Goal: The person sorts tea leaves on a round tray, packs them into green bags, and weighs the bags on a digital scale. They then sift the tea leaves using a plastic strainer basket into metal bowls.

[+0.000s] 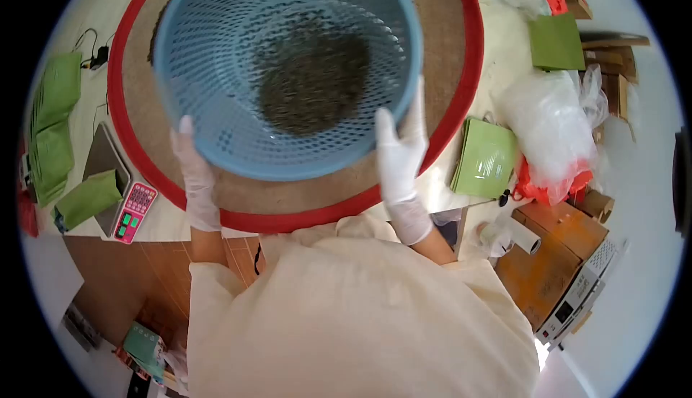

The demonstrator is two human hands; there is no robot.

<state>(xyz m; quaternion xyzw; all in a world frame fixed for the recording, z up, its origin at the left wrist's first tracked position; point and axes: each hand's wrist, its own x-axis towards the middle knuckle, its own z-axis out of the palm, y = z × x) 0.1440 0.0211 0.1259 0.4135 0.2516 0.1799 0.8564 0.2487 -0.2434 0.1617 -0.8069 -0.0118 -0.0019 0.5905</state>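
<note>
A large blue plastic basket (231, 127) with slotted walls is held between my two hands, tilted toward me. Dark, loose, dried-leaf-like bits (310, 77) lie in its bottom, smeared by motion. My left hand (193, 174), in a white glove, grips the near left side, its fingers partly hidden behind the wall. On the right side, my right hand (402, 160), gloved too, clasps the rim with its thumb toward the front. Beneath the basket is a broad round brown tray (450, 59) with a red rim.
A pink-panelled digital scale (135, 210) stands left of the tray, a green pouch (90, 197) on it. More green pouches (54, 135) lie at far left. Right are a green pouch stack (484, 156), clear plastic bags (548, 120) and a cardboard box (548, 254).
</note>
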